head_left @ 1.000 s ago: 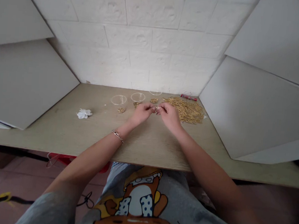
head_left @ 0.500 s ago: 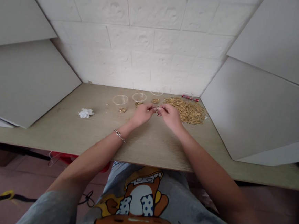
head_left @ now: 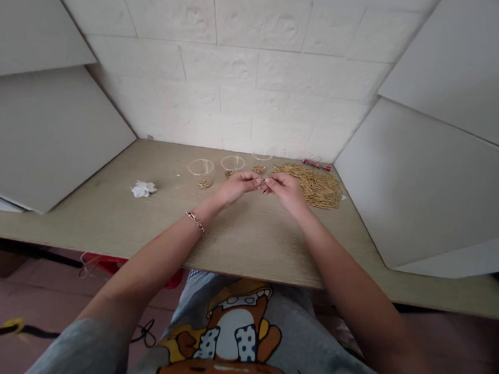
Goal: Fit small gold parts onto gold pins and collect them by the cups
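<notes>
Gold-coloured slender pieces, head view: one broad heap, loose on your tabletop just beside your right hand, its pieces too many to count. Small piece, apparently one, too fine to identify: located between your two hands, over the tabletop, near the broad heap. Grip: your left hand is closed in a pinch on what looks like that piece; your right hand pinches it from the opposite side, fingertips meeting or nearly so. Progress, by judgement: work on this piece seems under way, not finished; the broad heap looks like the larger share left, and whether the small piles count as done cannot be told. Counts: small gold-coloured piles, three, one partly hidden behind your left hand; see-through round dishes, three, beyond the piles, the farthest near the white wall; red tube, one, lying behind the broad heap; crumpled white tissue, one, well apart on the left; chain bracelet, one, on your left wrist; pale panels, four, two each side.
</notes>
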Available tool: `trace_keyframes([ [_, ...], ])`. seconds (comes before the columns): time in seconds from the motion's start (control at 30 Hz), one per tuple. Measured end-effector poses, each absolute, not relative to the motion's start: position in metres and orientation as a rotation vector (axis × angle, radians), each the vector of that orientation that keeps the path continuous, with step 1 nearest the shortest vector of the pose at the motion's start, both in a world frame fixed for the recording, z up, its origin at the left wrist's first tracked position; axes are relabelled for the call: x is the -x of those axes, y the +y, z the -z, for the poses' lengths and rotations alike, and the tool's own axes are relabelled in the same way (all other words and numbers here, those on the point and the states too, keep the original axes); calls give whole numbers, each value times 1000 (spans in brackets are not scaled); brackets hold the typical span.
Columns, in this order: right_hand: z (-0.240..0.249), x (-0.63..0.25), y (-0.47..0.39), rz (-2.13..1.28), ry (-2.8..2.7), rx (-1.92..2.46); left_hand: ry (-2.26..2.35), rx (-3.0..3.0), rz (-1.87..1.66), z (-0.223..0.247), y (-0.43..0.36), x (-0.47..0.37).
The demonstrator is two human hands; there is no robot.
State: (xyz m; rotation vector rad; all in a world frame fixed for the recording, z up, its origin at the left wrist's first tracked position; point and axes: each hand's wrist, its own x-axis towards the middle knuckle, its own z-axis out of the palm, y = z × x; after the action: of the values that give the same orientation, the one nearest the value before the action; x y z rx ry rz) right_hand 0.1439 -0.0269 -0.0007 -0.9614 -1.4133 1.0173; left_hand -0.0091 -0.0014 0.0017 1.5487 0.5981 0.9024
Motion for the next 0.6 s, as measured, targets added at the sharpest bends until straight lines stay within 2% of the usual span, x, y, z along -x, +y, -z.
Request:
trace_keyframes([
  [0.2, -2, -144, -29, -1052, -1384, 962, 600, -1561, -901, -4, -1, 10],
  [0.6, -5, -147, -29, -860, -1502, 1070, 1062, -2255, -1017, -21, -15, 10],
])
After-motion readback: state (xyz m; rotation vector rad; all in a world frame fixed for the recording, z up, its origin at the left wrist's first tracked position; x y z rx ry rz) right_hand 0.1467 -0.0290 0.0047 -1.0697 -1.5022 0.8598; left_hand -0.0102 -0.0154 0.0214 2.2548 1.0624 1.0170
